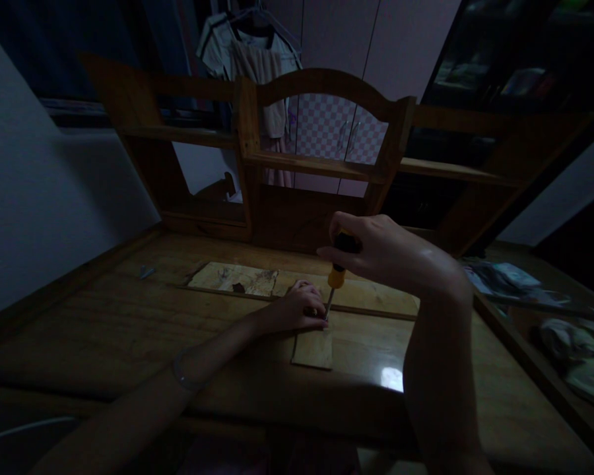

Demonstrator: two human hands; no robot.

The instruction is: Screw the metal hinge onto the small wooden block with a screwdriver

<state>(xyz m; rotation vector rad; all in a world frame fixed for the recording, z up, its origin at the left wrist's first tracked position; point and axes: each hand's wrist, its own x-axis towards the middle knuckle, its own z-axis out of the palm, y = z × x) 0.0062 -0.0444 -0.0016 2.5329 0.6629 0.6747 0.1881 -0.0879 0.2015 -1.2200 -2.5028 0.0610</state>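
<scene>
My right hand (359, 244) is wrapped round the yellow and black handle of a screwdriver (335, 276), held nearly upright with its shaft pointing down. At the screwdriver's tip, my left hand (301, 309) is closed, its fingers pinched close to the shaft; whatever small thing they may hold is hidden. Under the tip lies a short flat wooden piece (313, 349), reaching toward me. Behind it a long wooden board (376, 297) lies across the desk, its left part carrying a lighter, stained patch (232, 278).
The wooden desk (218, 369) has a shelf unit (321, 168) along its back. Small metal-looking bits (147, 272) lie at the left. Papers or packets (509, 277) and crumpled cloth (579, 353) are at the right. A shirt (250, 49) hangs behind.
</scene>
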